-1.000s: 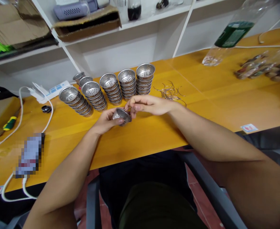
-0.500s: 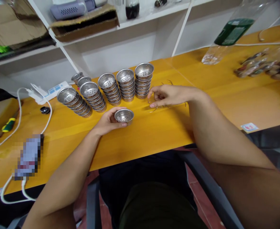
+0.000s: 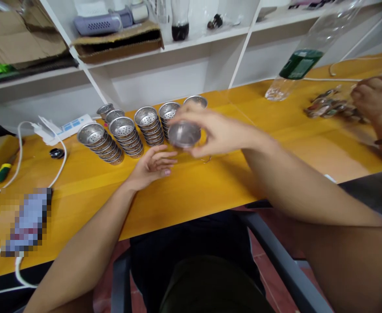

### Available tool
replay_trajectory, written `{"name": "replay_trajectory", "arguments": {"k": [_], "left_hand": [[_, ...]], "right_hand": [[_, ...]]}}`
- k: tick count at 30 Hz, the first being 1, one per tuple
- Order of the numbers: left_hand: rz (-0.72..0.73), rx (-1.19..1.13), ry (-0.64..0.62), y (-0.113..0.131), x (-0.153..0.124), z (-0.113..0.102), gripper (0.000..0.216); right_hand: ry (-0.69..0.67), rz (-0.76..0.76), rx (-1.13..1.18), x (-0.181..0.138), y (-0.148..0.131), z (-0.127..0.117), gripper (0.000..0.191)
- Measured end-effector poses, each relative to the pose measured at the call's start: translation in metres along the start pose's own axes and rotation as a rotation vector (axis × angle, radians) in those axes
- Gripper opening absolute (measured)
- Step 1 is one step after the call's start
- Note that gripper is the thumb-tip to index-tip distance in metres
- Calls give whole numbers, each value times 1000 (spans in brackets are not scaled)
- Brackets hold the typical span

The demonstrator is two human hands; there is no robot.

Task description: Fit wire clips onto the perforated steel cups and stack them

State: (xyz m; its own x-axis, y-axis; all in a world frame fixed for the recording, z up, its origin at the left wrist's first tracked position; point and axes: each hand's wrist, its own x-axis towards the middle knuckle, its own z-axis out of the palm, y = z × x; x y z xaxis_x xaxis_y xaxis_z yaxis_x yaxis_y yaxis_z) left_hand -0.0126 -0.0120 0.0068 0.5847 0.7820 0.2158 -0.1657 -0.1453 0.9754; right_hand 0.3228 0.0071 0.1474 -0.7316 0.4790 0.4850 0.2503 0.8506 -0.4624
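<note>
My right hand (image 3: 207, 124) grips a small perforated metal strainer cup (image 3: 184, 134), lifted above the table and blurred by motion. Just left of it, my left hand (image 3: 154, 165) rests over the table with its fingers apart and nothing in them. Behind both hands stand several stacks of the same cups: a leaning left stack (image 3: 94, 137), another beside it (image 3: 124, 128), a middle stack (image 3: 147, 119) and a further one (image 3: 169, 113). The rightmost stack (image 3: 197, 101) is mostly hidden by my right hand. A bit of thin wire (image 3: 207, 160) shows beneath that hand.
At the far right, another person's hand (image 3: 378, 102) reaches over bagged small items (image 3: 337, 106). A plastic bottle with a green label (image 3: 300, 65) stands at the back right. Left are a power strip (image 3: 68, 129), white cables, a blurred-out device (image 3: 29, 221) and a screwdriver handle (image 3: 1, 174).
The cup passed from my left hand to my right, which moved left and lifted it. My left hand opened. Another person's hand came into view at the right.
</note>
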Motion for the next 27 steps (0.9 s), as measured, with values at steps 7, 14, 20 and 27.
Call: {"name": "replay_trajectory", "arguments": {"k": [7,14,20,27], "left_hand": [[-33,54,-30,-8,0,-6,72],[-65,46,-41,-7,-1,-4,72],[-115,47,-12,-4,-2,0,72],[-143,24,4,-3,-1,2,75]], "right_hand": [[44,256,-193,29,65,-80,67],[-14,264,-160,28,115,-70,73],[97,298,-246,27,124,-40,83],[104,297,-279,30,131,-33,75]]}}
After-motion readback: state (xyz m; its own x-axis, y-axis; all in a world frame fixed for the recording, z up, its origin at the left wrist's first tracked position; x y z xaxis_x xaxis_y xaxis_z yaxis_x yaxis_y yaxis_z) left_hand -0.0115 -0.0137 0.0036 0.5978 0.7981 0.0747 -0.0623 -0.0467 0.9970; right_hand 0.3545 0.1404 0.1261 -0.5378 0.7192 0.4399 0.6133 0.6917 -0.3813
